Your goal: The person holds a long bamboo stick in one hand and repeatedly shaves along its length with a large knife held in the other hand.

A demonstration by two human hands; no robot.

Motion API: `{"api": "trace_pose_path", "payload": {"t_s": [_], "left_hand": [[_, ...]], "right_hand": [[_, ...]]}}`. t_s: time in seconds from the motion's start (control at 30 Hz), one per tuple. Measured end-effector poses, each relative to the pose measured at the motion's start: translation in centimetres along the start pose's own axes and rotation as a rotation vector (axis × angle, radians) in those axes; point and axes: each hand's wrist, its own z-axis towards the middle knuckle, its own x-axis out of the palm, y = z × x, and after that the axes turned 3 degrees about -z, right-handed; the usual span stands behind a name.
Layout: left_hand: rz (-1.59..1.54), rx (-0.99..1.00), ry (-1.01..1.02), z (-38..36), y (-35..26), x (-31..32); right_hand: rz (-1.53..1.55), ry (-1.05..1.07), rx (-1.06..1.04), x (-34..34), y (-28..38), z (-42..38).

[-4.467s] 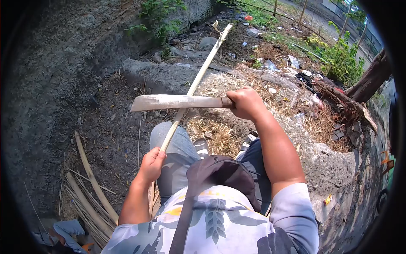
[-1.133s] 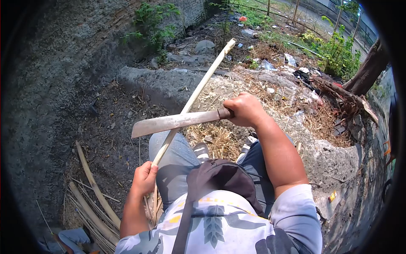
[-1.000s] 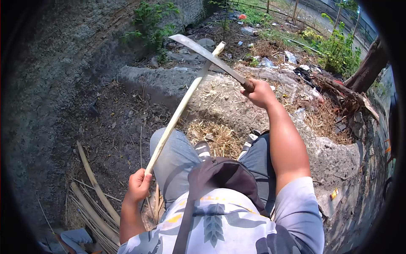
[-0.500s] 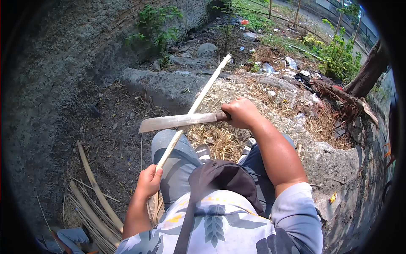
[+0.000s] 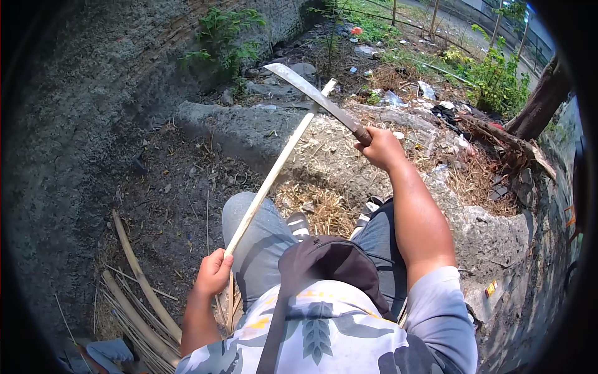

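Observation:
My left hand is closed around the near end of a long pale wooden strip, low beside my left knee. The strip slants up and away to the right, its far end over the pale ground. A machete with a dark handle is gripped in my right hand, out in front to the right. Its blade points up and left and crosses the strip near the far end, overlapping it in this view. Below the strip, a pile of light shavings lies on the ground between my feet.
Long curved strips and thin sticks lie at lower left, near another person's leg. A rough wall rises on the left. A low concrete ledge runs ahead, with scattered litter and a tree trunk at right.
My right hand has moved forward and to the right, carrying the machete from the strip's middle to its far end. The blade now tilts upward. My left hand has barely moved.

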Motion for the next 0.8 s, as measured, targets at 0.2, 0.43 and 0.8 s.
{"api": "trace_pose_path", "payload": {"t_s": [0.2, 0.43, 0.8], "left_hand": [[-0.006, 0.015, -0.035, 0.8, -1.8, 1.2], [-0.033, -0.046, 0.098, -1.8, -1.7, -3.6], [-0.012, -0.094, 0.14, 0.2, 0.1, -0.3]], "right_hand": [[-0.182, 0.042, -0.467, 1.1, 3.9, -1.5], [-0.289, 0.024, -0.352, 0.2, 1.8, 0.2], [-0.187, 0.22, -0.033, -1.1, 0.8, -0.7]]}}
